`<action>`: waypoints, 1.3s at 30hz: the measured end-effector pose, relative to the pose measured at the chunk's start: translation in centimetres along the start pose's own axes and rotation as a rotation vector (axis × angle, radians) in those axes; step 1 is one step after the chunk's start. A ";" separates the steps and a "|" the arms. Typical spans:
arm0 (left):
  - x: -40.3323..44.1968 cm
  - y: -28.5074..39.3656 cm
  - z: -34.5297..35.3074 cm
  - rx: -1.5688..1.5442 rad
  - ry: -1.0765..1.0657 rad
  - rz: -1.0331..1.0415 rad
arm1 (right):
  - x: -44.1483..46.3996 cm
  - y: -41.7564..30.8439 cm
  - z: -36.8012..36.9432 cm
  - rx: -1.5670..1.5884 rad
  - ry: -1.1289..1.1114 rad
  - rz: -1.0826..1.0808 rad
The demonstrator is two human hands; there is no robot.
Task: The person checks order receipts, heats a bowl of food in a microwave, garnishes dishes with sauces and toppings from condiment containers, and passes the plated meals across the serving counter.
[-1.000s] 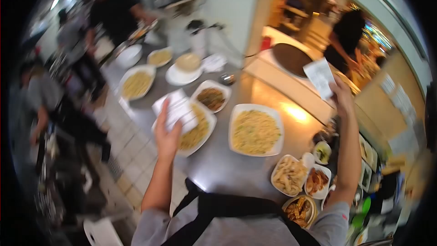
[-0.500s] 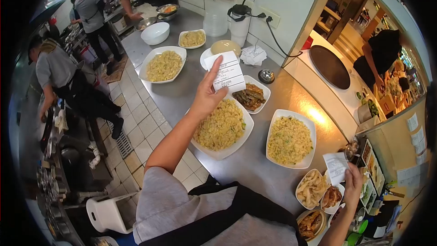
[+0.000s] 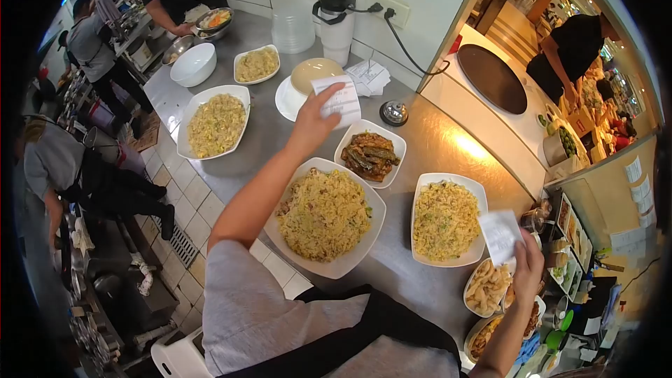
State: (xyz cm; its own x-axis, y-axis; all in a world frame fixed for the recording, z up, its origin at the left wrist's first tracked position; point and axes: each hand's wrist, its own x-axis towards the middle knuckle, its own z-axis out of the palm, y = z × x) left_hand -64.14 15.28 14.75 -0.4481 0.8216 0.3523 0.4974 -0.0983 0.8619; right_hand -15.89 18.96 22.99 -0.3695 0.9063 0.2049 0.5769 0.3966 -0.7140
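Observation:
My left hand (image 3: 316, 117) is closed on a printed receipt (image 3: 346, 103), pinched between thumb and fingers above the counter. Below that wrist is fried rice (image 3: 323, 215) heaped in a large white bowl (image 3: 379, 211). Beside it, a smaller white bowl (image 3: 401, 148) has a dark, saucy vegetable dish (image 3: 369, 156). At the right, my right hand (image 3: 530, 266) grips a second receipt (image 3: 499, 236), its print blurred. That slip hangs near another white dish of fried rice (image 3: 448, 221) and partly covers a bowl of pale fried pieces (image 3: 484, 287).
A service bell (image 3: 394, 113), loose slips (image 3: 369, 78), a tumbler (image 3: 338, 31) and more rice dishes (image 3: 215, 124) stand on the steel counter (image 3: 280, 129). Past the pass-through are a round dark tray (image 3: 491, 78) and a person in black (image 3: 570, 56). Co-workers (image 3: 63, 168) stand at left.
The view has turned, so the counter and dishes at left sit further left. Both hands still hold their receipts; the right one has shifted slightly left, its receipt now nearer the rice dish.

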 end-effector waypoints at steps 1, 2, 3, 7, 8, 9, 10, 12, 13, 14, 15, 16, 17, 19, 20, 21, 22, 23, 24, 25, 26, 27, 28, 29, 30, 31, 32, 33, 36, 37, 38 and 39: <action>1.9 -2.2 0.6 -0.141 -0.027 -0.130 | 1.3 -1.4 1.4 -0.028 -0.031 -0.078; 4.2 -4.8 1.3 -0.277 -0.045 -0.259 | 2.2 -2.6 2.5 0.005 -0.053 -0.063; 6.2 -6.4 1.3 -0.409 -0.054 -0.388 | 2.9 -4.0 3.4 0.042 -0.081 -0.051; 13.0 -2.5 -3.2 -0.122 0.626 -0.002 | 4.0 -7.0 5.9 0.117 -0.051 -0.102; 15.1 -2.9 -5.8 -0.642 0.722 0.094 | 3.8 -7.1 5.9 0.158 -0.057 -0.052; 17.8 -5.0 -9.3 -1.302 0.808 0.023 | 3.5 -6.9 5.8 0.130 -0.035 -0.071; 20.6 -8.7 -13.1 -1.360 0.877 -0.100 | 3.2 -6.6 5.5 0.102 -0.005 -0.093; 21.4 -11.0 -16.9 -1.455 1.013 0.050 | 2.2 -4.7 4.7 0.111 0.058 -0.116; 21.5 -11.5 -17.7 -1.508 1.032 0.084 | 1.3 -3.8 4.3 0.148 0.100 -0.055; 21.9 -12.4 -18.4 -1.530 1.027 0.056 | 0.4 -3.1 4.0 0.186 0.144 0.007; 22.1 -13.3 -18.5 -1.548 1.030 0.023 | -0.6 -2.4 3.6 0.221 0.180 0.069; 21.9 -13.4 -17.4 -1.438 1.061 0.013 | -1.6 -1.7 2.8 0.168 0.183 0.147; 21.7 -13.6 -15.2 -1.280 1.002 0.026 | -2.5 -1.2 2.2 0.151 0.221 0.178; 19.8 -10.8 -8.1 -0.973 0.881 0.072 | -4.3 -0.3 1.2 0.119 0.303 0.224; 18.6 -12.2 -4.5 -0.551 0.674 0.194 | -5.0 -0.1 0.9 0.147 0.347 0.238; 16.8 -10.8 -1.3 -0.395 0.476 0.163 | -5.8 0.1 0.7 0.176 0.391 0.255; 15.0 -9.4 2.0 -0.228 0.282 0.160 | -6.4 0.2 0.5 0.203 0.431 0.278; 13.5 -6.0 4.3 -0.321 0.105 0.012 | -6.8 0.2 0.5 0.175 0.441 0.265; 14.1 -5.7 5.9 -0.295 0.134 0.040 | -7.1 0.3 0.6 0.145 0.450 0.253; 15.0 -6.0 7.4 -0.270 0.163 0.068 | -7.6 0.3 0.5 0.114 0.459 0.241; 15.8 -6.3 8.6 -0.247 0.189 0.099 | -8.7 0.9 -0.4 0.071 0.410 0.294; 16.4 -6.4 9.3 -0.235 0.238 0.096 | -9.3 1.0 -1.0 0.081 0.422 0.289; 17.0 -6.5 10.0 -0.224 0.285 0.097 | -9.8 1.1 -1.5 0.094 0.438 0.282; 17.8 -6.4 10.7 -0.214 0.328 0.103 | -10.6 1.4 -2.0 0.109 0.460 0.276; 18.7 -9.0 11.9 -0.132 0.319 0.064 | -11.3 1.9 -2.5 0.084 0.548 0.283; 19.5 -12.0 13.2 -0.173 0.328 -0.063 | -12.5 2.0 -3.5 0.054 0.547 0.328; 20.4 -15.2 14.7 -0.216 0.338 -0.190 | -13.1 1.7 -3.7 -0.014 0.587 0.374; 21.1 -16.7 15.9 -0.219 0.297 -0.294 | -13.7 1.4 -4.0 -0.080 0.635 0.434; 21.1 -21.3 16.1 -0.157 0.093 -0.504 | -15.2 1.9 -5.0 -0.085 0.695 0.419; 21.5 -22.3 15.7 -0.153 0.028 -0.560 | -15.8 1.6 -5.8 -0.071 0.660 0.461; 21.9 -22.8 15.3 -0.159 -0.019 -0.615 | -16.2 1.3 -5.8 -0.084 0.745 0.439; 22.0 -22.7 14.8 -0.191 -0.042 -0.652 | -17.3 1.9 -6.4 -0.117 0.757 0.427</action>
State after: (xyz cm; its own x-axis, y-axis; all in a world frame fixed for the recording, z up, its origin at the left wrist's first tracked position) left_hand -74.34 43.90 -2.43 -0.5808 0.7673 -0.2719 -0.0061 0.3299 0.9440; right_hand -3.75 4.93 22.36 0.4534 0.8177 0.3547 0.6421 -0.0236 -0.7663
